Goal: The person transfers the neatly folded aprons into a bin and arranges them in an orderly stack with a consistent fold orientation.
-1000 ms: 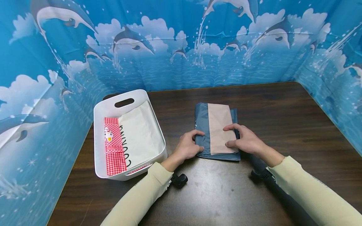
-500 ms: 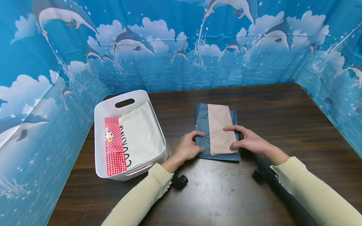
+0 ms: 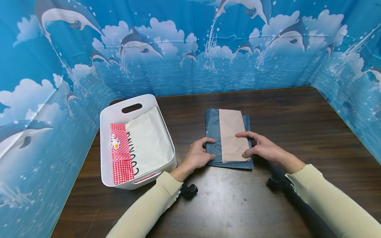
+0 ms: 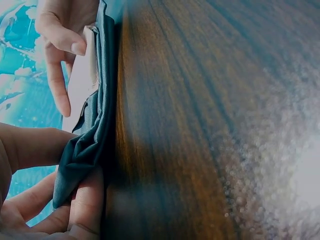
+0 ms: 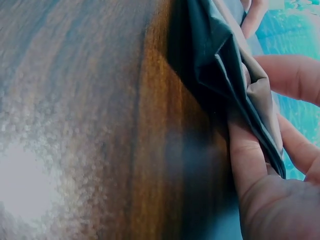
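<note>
A folded blue-grey cloth [image 3: 212,130] with a beige panel [image 3: 232,138] lies on the table, right of the middle. My left hand [image 3: 197,153] pinches its left edge; in the left wrist view the thumb [image 4: 37,145] is over the folded layers and other fingers are tucked beneath them. On the opposite edge my right hand [image 3: 263,148] grips the cloth, with fingers above the beige side and others under the blue-grey layers. The right wrist view shows the edge of the cloth [image 5: 215,55] bunched and creased between these fingers. The tips under the cloth are hidden.
To the left stands a white plastic bin [image 3: 107,115] with handle holes. Inside lies a folded cream cloth [image 3: 151,142] with dark lettering and a red-checked strip [image 3: 122,168]. A dolphin-printed curtain [image 3: 178,76] encloses the back and sides of the dark wooden table [image 3: 226,205].
My right hand has shifted slightly right, its thumb drawn closer to the cloth's right edge. The left hand and the cloth have stayed in place.
</note>
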A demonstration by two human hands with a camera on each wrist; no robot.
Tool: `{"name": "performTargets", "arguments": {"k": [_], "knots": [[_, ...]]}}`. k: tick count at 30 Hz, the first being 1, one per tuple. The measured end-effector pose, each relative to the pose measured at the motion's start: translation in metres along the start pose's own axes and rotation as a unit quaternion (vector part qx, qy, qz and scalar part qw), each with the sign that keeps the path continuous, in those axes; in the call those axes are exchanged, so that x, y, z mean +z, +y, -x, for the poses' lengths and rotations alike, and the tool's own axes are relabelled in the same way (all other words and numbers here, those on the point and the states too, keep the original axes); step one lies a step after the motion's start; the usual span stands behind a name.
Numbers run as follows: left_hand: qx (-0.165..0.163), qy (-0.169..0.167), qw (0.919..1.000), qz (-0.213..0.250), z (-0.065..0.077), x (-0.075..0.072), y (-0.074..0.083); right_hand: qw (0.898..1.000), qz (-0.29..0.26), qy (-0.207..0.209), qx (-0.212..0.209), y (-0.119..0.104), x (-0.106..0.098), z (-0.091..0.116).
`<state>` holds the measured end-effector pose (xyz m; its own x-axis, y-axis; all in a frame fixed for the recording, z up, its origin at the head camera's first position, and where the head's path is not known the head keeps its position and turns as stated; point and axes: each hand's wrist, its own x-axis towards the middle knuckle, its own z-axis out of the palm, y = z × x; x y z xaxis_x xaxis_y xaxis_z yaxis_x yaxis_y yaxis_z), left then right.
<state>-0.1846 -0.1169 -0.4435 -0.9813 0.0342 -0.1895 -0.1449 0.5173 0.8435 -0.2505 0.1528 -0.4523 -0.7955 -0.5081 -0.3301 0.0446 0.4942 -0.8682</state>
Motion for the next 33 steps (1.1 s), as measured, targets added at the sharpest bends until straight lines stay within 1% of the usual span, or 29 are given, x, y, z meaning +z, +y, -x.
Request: {"name": "performTargets", "arguments": {"k": [5, 9, 11, 14, 17, 20, 23, 27, 29, 33], "knots": [[-0.005, 0.006, 0.9999, 0.013, 0.0, -0.002, 0.001, 1.0, 0.0, -0.003, -0.004, -0.002, 0.0, 0.0], [-0.012, 0.021, 0.9996, 0.013, -0.001, -0.002, 0.002, 1.0, 0.0, 0.002, -0.007, -0.006, 0.001, 0.001], [-0.019, 0.027, 0.999, 0.029, -0.001, -0.002, 0.002, 1.0, 0.003, 0.006, -0.01, -0.007, 0.002, 0.001], [-0.031, 0.028, 0.997, 0.066, 0.002, -0.003, 0.005, 1.0, 0.006, 0.01, -0.018, -0.009, 0.003, 0.004], [-0.038, 0.022, 0.9946, 0.094, 0.006, -0.007, 0.01, 0.999, 0.008, 0.011, -0.031, -0.011, 0.001, 0.007], [-0.028, 0.02, 0.9946, 0.097, 0.01, -0.016, 0.015, 0.999, 0.008, 0.009, -0.047, -0.017, -0.002, 0.012], [-0.014, 0.021, 0.9947, 0.1, 0.016, -0.026, 0.022, 0.998, -0.002, 0.007, -0.062, -0.027, -0.007, 0.018], [0.003, 0.028, 0.9938, 0.107, 0.027, -0.038, 0.036, 0.996, -0.004, 0.019, -0.082, -0.045, -0.014, 0.029], [0.008, 0.032, 0.9932, 0.112, 0.031, -0.043, 0.043, 0.995, 0.004, 0.028, -0.091, -0.052, -0.017, 0.034], [0.015, 0.04, 0.9929, 0.111, 0.038, -0.052, 0.058, 0.994, 0.004, 0.037, -0.102, -0.065, -0.022, 0.043]]}}
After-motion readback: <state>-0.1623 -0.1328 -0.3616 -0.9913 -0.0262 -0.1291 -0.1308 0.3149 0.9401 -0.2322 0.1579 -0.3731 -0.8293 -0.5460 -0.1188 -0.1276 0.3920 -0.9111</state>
